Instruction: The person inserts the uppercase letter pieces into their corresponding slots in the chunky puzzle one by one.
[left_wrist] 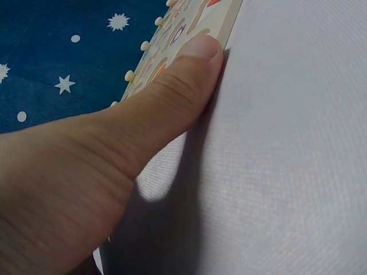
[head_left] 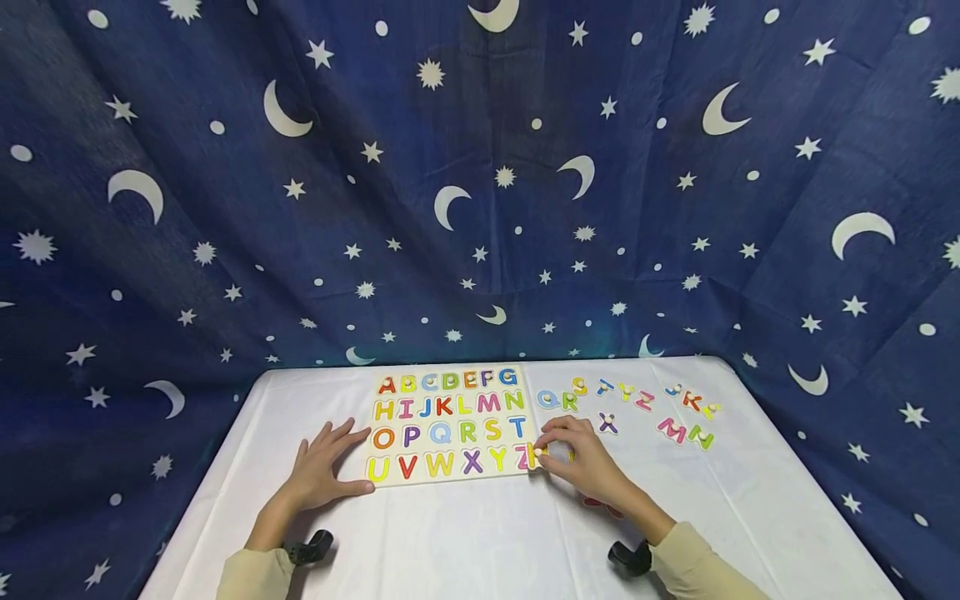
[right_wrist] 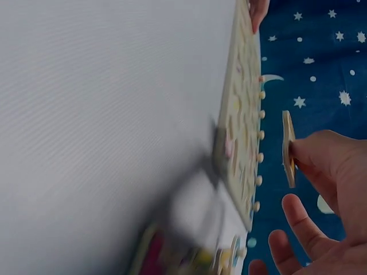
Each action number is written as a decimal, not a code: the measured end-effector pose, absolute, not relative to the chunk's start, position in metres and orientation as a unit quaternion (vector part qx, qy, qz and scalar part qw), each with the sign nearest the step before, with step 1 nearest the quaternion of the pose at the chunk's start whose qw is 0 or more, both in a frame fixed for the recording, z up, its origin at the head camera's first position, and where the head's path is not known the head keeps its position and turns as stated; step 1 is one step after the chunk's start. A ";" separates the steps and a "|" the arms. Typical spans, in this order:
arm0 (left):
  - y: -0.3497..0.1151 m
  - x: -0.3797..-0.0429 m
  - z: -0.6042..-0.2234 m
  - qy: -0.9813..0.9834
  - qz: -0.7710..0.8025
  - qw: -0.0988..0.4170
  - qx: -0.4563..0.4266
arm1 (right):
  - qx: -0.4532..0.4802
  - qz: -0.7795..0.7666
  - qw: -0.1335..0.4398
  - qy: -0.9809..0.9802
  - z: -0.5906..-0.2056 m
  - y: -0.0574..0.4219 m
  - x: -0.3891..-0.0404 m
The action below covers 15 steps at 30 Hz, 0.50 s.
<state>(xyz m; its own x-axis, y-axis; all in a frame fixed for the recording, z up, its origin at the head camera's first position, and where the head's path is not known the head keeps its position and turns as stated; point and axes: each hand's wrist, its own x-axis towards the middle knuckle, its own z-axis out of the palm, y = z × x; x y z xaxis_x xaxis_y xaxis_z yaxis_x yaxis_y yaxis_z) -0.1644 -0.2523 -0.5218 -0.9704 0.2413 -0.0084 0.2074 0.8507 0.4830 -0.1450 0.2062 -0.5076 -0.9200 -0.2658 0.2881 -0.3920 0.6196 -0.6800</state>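
A wooden alphabet puzzle board [head_left: 452, 419] lies on the table, with knobbed letters seated in its top row. My left hand [head_left: 322, 469] rests at its left side, fingers spread and fairly straight. In the left wrist view, the thumb [left_wrist: 178, 80] touches the board's edge [left_wrist: 231, 26]. My right hand [head_left: 585, 457] pinches a yellow-orange letter piece, apparently an H [head_left: 536, 456], by its knob over the lower right corner. Seen edge-on in the right wrist view, that letter piece [right_wrist: 288, 149] is raised clear of the board [right_wrist: 228, 163].
Loose knobbed letters lie right of the board, among them a Q [head_left: 547, 400], an X [head_left: 608, 423], an M [head_left: 672, 430] and an N [head_left: 701, 437]. Red pieces [head_left: 602, 505] are partly hidden under the right forearm. A starry blue curtain [head_left: 480, 275] hangs behind the white table [head_left: 465, 542].
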 end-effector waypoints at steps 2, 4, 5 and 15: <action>-0.252 -0.164 -0.523 0.962 0.245 0.036 0.115 | 0.188 0.416 0.079 -0.886 -0.507 0.197 -0.151; -0.253 -0.164 -0.523 0.963 0.243 0.037 0.114 | 0.189 0.433 0.076 -0.878 -0.506 0.188 -0.158; -0.253 -0.163 -0.524 0.963 0.243 0.036 0.113 | 0.188 0.439 0.075 -0.875 -0.505 0.183 -0.161; -0.252 -0.162 -0.525 0.959 0.255 0.007 0.126 | 0.143 0.475 0.070 -0.865 -0.492 0.132 -0.193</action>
<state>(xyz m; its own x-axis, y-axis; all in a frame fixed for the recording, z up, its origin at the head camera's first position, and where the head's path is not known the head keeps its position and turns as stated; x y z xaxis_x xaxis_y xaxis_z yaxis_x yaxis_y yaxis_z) -0.1622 -0.2525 -0.5249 -0.9682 0.2449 0.0505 0.2376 0.8383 0.4907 -0.1932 0.1323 -0.4923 -0.9492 -0.1812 0.2574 -0.3144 0.5077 -0.8021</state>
